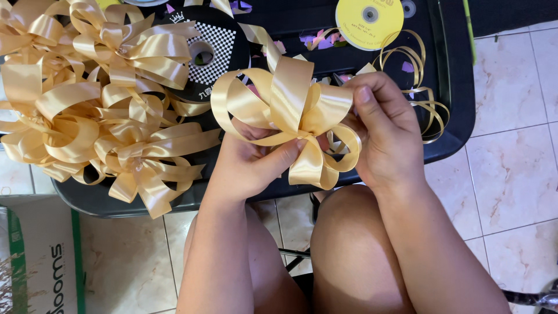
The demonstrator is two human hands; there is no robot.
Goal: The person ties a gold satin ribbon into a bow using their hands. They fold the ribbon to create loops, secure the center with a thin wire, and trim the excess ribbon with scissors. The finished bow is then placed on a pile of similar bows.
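A pale gold satin ribbon bow (289,107) with several wide loops is held over the front edge of a black table (450,87). My left hand (250,163) pinches the bow's centre from below, thumb pressed on the knot. My right hand (386,131) grips the loops on the bow's right side, fingers curled around them. Both hands are just above my bare knees.
A pile of finished gold bows (99,110) covers the table's left half. A black-and-white checkered spool (206,49), a yellow spool (369,17) and thin curled gold ribbon (421,75) lie further back. A cardboard box (40,256) stands on the tiled floor at lower left.
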